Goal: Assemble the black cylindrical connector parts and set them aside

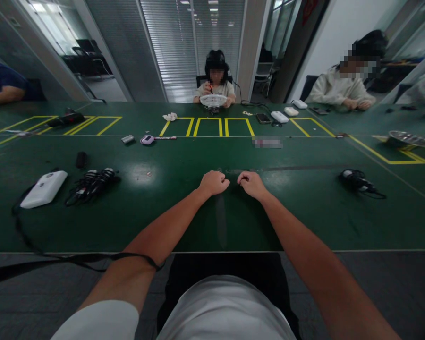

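Note:
My left hand [214, 183] rests on the green table [198, 222] in a loose fist, with its fingers curled in. Facing it a short gap away, my right hand [251, 185] is also curled into a fist on the table. No object shows in either hand, and the hands do not touch each other. A dark strip of tape runs on the tabletop just beyond my right hand. A black strap [127, 255] passes over my left forearm.
Left lie a white device [46, 189], bundled black cables [92, 184] and a small black object [81, 159]; right, another cable bundle [361, 183]. Farther off are a purple gadget [148, 140] and yellow tape outlines. Across the table a person [216, 87] holds a white basket [213, 100].

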